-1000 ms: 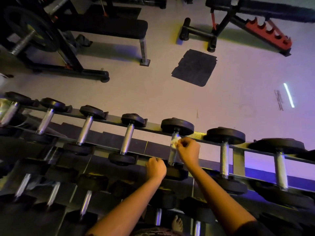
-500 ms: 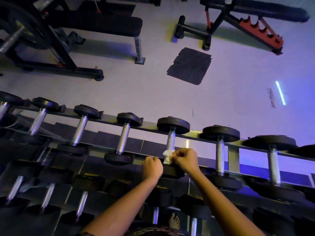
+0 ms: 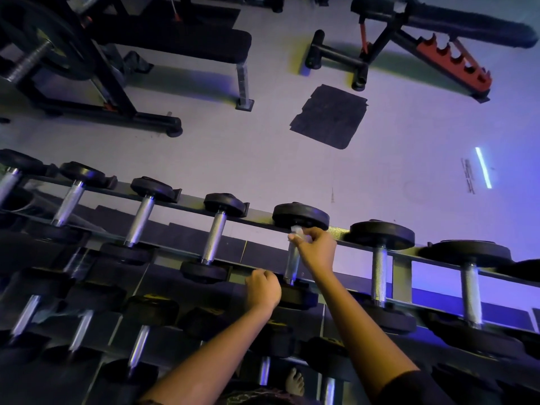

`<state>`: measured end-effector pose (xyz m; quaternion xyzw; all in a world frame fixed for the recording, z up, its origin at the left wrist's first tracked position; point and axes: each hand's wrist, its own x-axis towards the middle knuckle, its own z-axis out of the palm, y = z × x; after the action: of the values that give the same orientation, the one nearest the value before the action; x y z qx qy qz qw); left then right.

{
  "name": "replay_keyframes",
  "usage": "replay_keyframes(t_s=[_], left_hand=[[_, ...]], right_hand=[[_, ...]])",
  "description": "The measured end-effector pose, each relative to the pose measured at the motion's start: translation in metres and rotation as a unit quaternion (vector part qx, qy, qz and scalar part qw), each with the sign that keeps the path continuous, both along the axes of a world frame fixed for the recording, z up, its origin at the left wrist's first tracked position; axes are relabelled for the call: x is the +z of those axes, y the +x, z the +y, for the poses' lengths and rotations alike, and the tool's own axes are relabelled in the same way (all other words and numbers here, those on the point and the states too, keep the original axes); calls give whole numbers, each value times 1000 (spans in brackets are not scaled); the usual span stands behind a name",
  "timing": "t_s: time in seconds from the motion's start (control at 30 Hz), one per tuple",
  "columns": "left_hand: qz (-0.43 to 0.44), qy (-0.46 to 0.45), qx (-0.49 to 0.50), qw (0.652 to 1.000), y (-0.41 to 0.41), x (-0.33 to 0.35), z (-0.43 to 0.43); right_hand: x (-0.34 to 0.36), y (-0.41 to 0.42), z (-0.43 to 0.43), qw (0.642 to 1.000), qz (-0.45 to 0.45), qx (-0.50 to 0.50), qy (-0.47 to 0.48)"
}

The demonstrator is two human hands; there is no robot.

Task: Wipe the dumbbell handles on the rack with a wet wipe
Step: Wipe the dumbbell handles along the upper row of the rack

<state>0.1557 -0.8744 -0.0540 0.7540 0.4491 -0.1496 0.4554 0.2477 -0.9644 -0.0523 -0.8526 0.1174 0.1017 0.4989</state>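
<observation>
Dark metal tiered dumbbell rack [image 3: 336, 233] runs across the lower frame, carrying black-ended dumbbells on its top rail. The dumbbell with black round ends and a knurled chrome handle [image 3: 292, 263] sits mid-rail. Right hand [image 3: 317, 248] is closed around the far end of that handle, just under the far weight head, pinching a small crumpled white wet wipe [image 3: 296, 232] against it. Left hand [image 3: 262, 289] is fisted, resting at the rack's near rail beside the dumbbell's near head; contents cannot be determined.
</observation>
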Motion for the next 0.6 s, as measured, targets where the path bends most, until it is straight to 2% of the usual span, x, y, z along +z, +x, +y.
replay_keyframes(t_s=[0.17, 0.3, 0.37, 0.47, 0.53, 0.6], left_hand=[[-1, 2, -4, 1000, -1, 4, 0], [-3, -3, -3, 1000, -2, 4, 0], [-2, -4, -5, 1000, -2, 6, 0], [-3, -3, -5, 1000, -2, 9, 1], [-4, -3, -4, 1000, -2, 9, 1], [-4, -3, -3, 1000, -3, 9, 0]], right_hand=[[0, 1, -3, 1000, 4, -15, 0], [0, 4, -16, 999, 30, 30, 27], [0, -1, -29, 989, 99, 50, 102], [4, -5, -50, 937, 207, 3, 282], [4, -1, -63, 917, 217, -57, 331], [1, 3, -68, 914, 211, -92, 333]])
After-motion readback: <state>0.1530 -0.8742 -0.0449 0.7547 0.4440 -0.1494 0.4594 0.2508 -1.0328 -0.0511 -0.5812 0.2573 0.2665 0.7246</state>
